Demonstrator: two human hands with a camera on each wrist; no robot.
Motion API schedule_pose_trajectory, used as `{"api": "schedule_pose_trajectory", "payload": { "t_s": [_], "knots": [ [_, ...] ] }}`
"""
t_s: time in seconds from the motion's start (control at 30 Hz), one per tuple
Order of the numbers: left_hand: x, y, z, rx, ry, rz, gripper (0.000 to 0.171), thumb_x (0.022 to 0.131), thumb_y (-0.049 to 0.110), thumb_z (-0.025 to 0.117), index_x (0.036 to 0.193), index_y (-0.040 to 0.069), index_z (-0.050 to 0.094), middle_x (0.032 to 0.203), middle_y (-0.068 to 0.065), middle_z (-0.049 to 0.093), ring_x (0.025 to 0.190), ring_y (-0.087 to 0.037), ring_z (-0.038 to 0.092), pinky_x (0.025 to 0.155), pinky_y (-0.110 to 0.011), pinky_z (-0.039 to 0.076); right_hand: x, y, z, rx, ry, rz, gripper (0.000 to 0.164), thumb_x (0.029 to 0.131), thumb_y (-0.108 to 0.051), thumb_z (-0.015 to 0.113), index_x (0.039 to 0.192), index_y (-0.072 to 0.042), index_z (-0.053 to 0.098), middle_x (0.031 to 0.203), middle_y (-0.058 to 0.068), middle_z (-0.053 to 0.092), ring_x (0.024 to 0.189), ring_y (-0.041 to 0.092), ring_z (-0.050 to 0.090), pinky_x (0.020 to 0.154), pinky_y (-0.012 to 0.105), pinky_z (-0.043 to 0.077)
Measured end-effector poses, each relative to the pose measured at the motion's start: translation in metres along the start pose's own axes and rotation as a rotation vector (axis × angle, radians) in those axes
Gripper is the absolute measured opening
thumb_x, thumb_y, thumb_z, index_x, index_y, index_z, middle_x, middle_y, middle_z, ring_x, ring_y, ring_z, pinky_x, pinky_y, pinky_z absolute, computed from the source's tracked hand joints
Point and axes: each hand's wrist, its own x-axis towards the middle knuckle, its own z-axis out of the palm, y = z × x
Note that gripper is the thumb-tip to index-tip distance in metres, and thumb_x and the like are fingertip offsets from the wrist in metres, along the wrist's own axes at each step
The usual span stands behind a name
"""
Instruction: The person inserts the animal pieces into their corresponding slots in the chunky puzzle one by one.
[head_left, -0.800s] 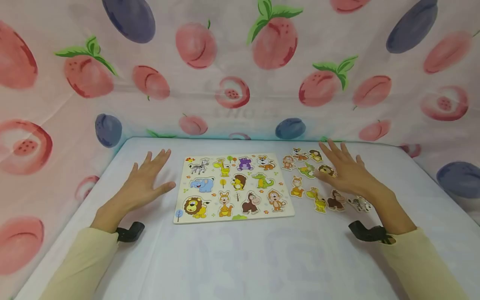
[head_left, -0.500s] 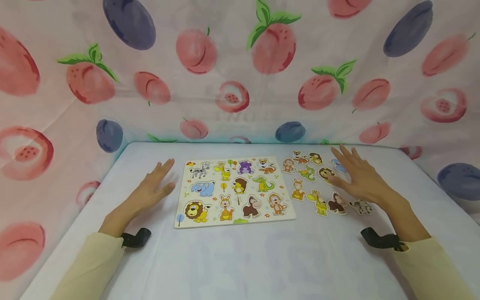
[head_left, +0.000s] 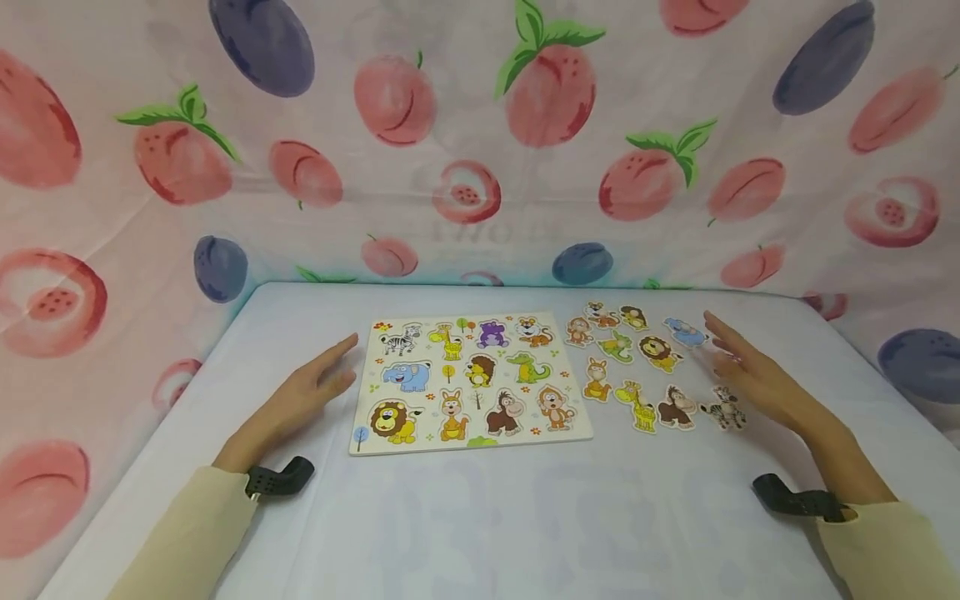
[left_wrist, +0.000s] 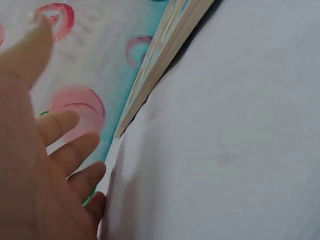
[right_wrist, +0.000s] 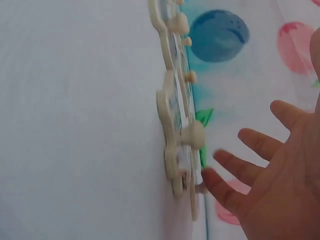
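A puzzle board point(head_left: 471, 447) with animal pictures lies flat on the table in the head view. Just left of it my left hand point(head_left: 296, 400) is held with fingers extended and holds nothing. On the right, my right hand point(head_left: 765, 387) is also empty, its fingers extended beside the elephant piece point(head_left: 685, 331) and the zebra piece point(head_left: 724, 410). Left of that hand lie the lion piece point(head_left: 660, 353), gorilla piece point(head_left: 677, 407), giraffe piece point(head_left: 636, 406) and kangaroo piece point(head_left: 596, 381). In the right wrist view, a peg knob point(right_wrist: 194, 135) stands up from a piece.
Several more pieces lie farther back, among them a crocodile point(head_left: 616, 345), a monkey point(head_left: 578, 331), a tiger point(head_left: 600, 315) and a hedgehog point(head_left: 633, 317). A white cloth point(head_left: 465, 533) covers the table. Fruit-print fabric point(head_left: 517, 200) rises behind it and at both sides.
My right hand has moved right and toward me, uncovering the elephant, lion and zebra pieces. My left hand has shifted slightly right and lower. Board and pieces stay put.
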Motion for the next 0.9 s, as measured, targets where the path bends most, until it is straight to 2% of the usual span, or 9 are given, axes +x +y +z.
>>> {"api": "schedule_pose_trajectory", "payload": {
  "t_s": [0.03,0.13,0.2,0.27,0.43,0.5,0.57,0.67,0.9],
  "knots": [
    [-0.001,-0.001,0.000,0.012,0.009,-0.008,0.067,0.097,0.044,0.051,0.154,0.021,0.022,0.156,-0.013,0.023,0.142,-0.037,0.015,0.111,-0.060,0.014,-0.001,0.003,0.000,0.010,0.020,-0.017,0.061,0.104,-0.032,0.037,0.155,-0.021,0.007,0.149,0.031,0.023,0.125,0.057,0.032,0.091,0.076,0.027],
    [-0.001,-0.005,-0.002,0.060,0.027,-0.014,0.074,0.093,0.048,0.057,0.154,0.022,0.022,0.156,-0.012,0.023,0.142,-0.036,0.017,0.112,-0.057,0.015,-0.004,0.012,-0.001,-0.011,0.098,-0.033,0.058,0.103,-0.028,0.042,0.155,-0.021,0.016,0.144,0.026,0.037,0.118,0.040,0.046,0.088,0.053,0.045],
    [0.000,-0.008,-0.001,0.091,0.016,0.015,0.078,0.091,0.049,0.060,0.153,0.019,0.024,0.157,-0.011,0.022,0.143,-0.035,0.015,0.112,-0.057,0.014,-0.005,0.017,-0.003,-0.048,0.162,-0.024,0.054,0.101,-0.023,0.048,0.152,-0.019,0.029,0.134,0.022,0.049,0.108,0.026,0.050,0.080,0.034,0.046],
    [0.001,-0.012,0.001,0.140,-0.002,0.051,0.078,0.089,0.050,0.062,0.152,0.017,0.029,0.157,-0.009,0.022,0.143,-0.035,0.014,0.111,-0.059,0.013,-0.008,0.022,-0.006,-0.071,0.190,0.035,0.049,0.100,-0.027,0.052,0.146,-0.017,0.041,0.126,0.019,0.055,0.099,0.018,0.051,0.073,0.024,0.043],
    [0.002,-0.017,0.010,0.224,-0.027,0.123,0.073,0.088,0.049,0.064,0.147,0.013,0.040,0.156,-0.008,0.025,0.144,-0.035,0.012,0.110,-0.062,0.011,-0.019,0.040,-0.009,-0.069,0.152,0.176,0.048,0.096,-0.042,0.055,0.133,-0.011,0.056,0.126,0.018,0.057,0.105,0.022,0.050,0.079,0.038,0.048],
    [0.003,-0.017,0.014,0.222,-0.031,0.127,0.074,0.087,0.049,0.064,0.147,0.014,0.039,0.156,-0.006,0.027,0.144,-0.034,0.012,0.110,-0.062,0.012,-0.024,0.049,-0.010,-0.074,0.137,0.190,0.049,0.095,-0.044,0.057,0.132,-0.013,0.057,0.126,0.010,0.058,0.107,0.013,0.049,0.081,0.032,0.047],
    [0.004,-0.015,0.015,0.219,-0.028,0.133,0.075,0.087,0.049,0.065,0.148,0.015,0.038,0.155,-0.006,0.028,0.144,-0.034,0.013,0.110,-0.062,0.012,-0.028,0.056,-0.011,-0.087,0.144,0.182,0.048,0.094,-0.044,0.058,0.131,-0.014,0.059,0.122,-0.001,0.060,0.100,-0.001,0.047,0.073,0.017,0.041],
    [0.006,-0.012,0.013,0.201,-0.021,0.157,0.073,0.087,0.046,0.067,0.147,0.014,0.040,0.154,-0.004,0.031,0.143,-0.033,0.014,0.111,-0.060,0.010,-0.030,0.062,-0.009,-0.057,0.171,0.169,0.047,0.093,-0.042,0.060,0.131,-0.013,0.059,0.121,-0.007,0.059,0.097,-0.014,0.041,0.070,0.006,0.036],
    [0.004,-0.011,0.005,0.210,-0.039,0.204,0.065,0.087,0.041,0.068,0.142,0.012,0.048,0.150,-0.003,0.037,0.143,-0.035,0.016,0.112,-0.057,0.008,-0.026,0.066,0.000,-0.027,0.142,0.190,0.043,0.090,-0.045,0.064,0.119,-0.014,0.065,0.120,0.001,0.058,0.101,-0.011,0.039,0.074,0.004,0.034]
  ]
}}
